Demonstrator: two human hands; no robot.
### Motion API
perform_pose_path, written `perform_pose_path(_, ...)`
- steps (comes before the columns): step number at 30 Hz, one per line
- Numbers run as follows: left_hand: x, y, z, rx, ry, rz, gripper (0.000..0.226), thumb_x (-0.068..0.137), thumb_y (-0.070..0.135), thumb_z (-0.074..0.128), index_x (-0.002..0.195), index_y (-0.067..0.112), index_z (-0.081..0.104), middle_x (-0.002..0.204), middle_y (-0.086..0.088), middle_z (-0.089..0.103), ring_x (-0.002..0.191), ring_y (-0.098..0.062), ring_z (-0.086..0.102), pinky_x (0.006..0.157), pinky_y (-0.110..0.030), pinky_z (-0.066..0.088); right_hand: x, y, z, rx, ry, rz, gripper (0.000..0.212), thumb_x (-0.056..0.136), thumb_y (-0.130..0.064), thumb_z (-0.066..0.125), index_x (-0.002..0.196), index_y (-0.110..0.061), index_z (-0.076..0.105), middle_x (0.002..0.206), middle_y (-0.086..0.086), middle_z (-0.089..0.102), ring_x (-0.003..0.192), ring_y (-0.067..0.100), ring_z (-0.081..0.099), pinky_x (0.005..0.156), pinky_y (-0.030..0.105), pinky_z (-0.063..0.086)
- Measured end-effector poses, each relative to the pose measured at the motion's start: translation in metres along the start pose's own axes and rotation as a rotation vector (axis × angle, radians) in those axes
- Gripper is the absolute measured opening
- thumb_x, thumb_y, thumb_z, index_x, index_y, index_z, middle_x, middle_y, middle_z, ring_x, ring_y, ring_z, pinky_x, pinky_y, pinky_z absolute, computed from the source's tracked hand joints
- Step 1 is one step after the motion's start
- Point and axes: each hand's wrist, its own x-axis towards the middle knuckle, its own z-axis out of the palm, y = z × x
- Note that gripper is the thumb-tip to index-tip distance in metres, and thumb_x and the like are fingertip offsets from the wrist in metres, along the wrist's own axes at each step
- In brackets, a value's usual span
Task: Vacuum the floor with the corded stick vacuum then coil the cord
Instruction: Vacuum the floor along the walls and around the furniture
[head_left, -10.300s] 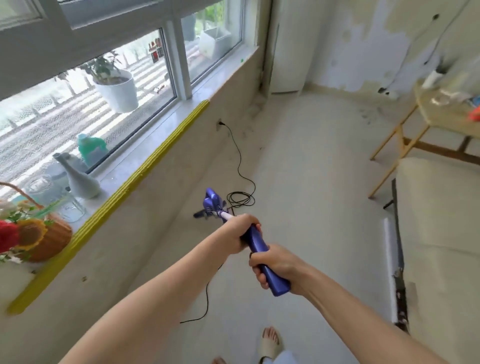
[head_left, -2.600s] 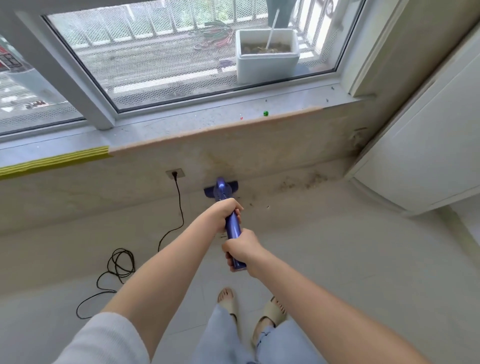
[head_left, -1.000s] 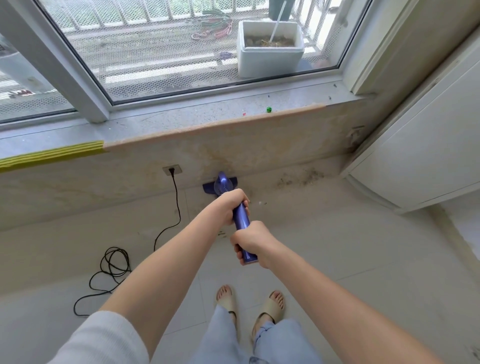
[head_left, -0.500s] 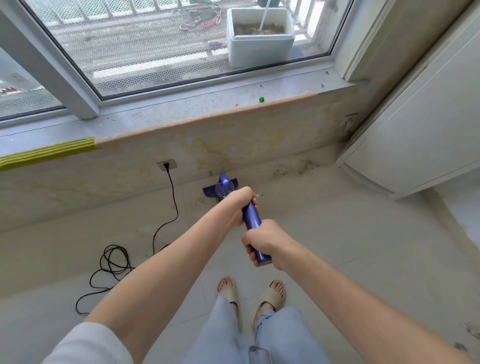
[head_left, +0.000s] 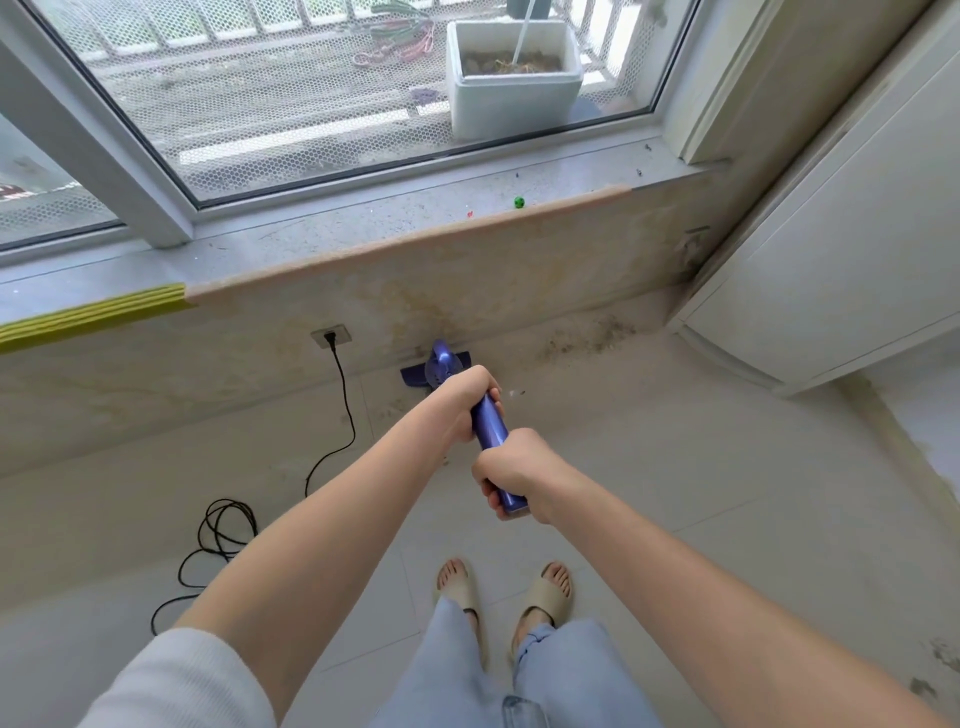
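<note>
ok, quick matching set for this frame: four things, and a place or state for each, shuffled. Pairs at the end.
Things:
1. plug
2. vacuum head
3. green ball
4. white planter box

Places or states:
A. outside the glass, on the mesh ledge
B. in the wall socket below the sill
C. on the windowsill, near its front edge
D. on the floor at the base of the wall

Pairs: 1-B, 2-D, 3-C, 4-A
</note>
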Motion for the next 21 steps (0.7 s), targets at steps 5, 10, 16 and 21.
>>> perform_pose_path(5, 0.0, 0.011, -0.006, -0.027, -0.035, 0.003, 0.026, 0.088, 0.004, 0.045, 0.064, 0.014, 0.039, 0.038, 0.006, 0.04, 0.029, -0.009, 0.039, 0.05, -0.018, 0.034, -0.003, -0.016, -0.004, -0.008, -0.04, -0.008, 0.01, 0.086, 0.006, 0.045, 0.084, -0.003, 0.048, 0.059, 0.009, 0.047, 0.043, 0.014, 0.042, 0.035, 0.014, 0.038)
perform_pose_path(10, 0.009, 0.014, -0.005, -0.007, -0.01, 0.012, 0.024, 0.086, 0.005, 0.044, 0.065, 0.015, 0.04, 0.039, 0.007, 0.041, 0.033, -0.009, 0.038, 0.05, -0.018, 0.034, 0.007, -0.018, 0.0, -0.059, -0.005, -0.022, 0.008, 0.086, 0.003, 0.044, 0.091, -0.003, 0.048, 0.06, 0.009, 0.049, 0.045, 0.015, 0.045, 0.037, 0.018, 0.041)
perform_pose_path(16, 0.013, 0.015, 0.005, 0.021, -0.002, 0.031, 0.023, 0.085, 0.003, 0.042, 0.064, 0.013, 0.041, 0.039, 0.005, 0.042, 0.041, -0.011, 0.041, 0.051, -0.019, 0.037, 0.013, -0.015, -0.011, -0.077, 0.009, -0.017, 0.009, 0.085, 0.003, 0.044, 0.084, -0.005, 0.048, 0.061, 0.009, 0.051, 0.046, 0.015, 0.046, 0.038, 0.018, 0.041)
perform_pose_path(21, 0.016, 0.008, 0.011, 0.03, 0.006, 0.043, 0.023, 0.084, 0.002, 0.042, 0.064, 0.013, 0.041, 0.038, 0.003, 0.044, 0.031, -0.012, 0.044, 0.05, -0.019, 0.039, 0.012, -0.008, -0.017, -0.081, 0.009, -0.007, 0.011, 0.085, 0.003, 0.045, 0.079, -0.006, 0.047, 0.06, 0.009, 0.05, 0.045, 0.016, 0.045, 0.038, 0.018, 0.04)
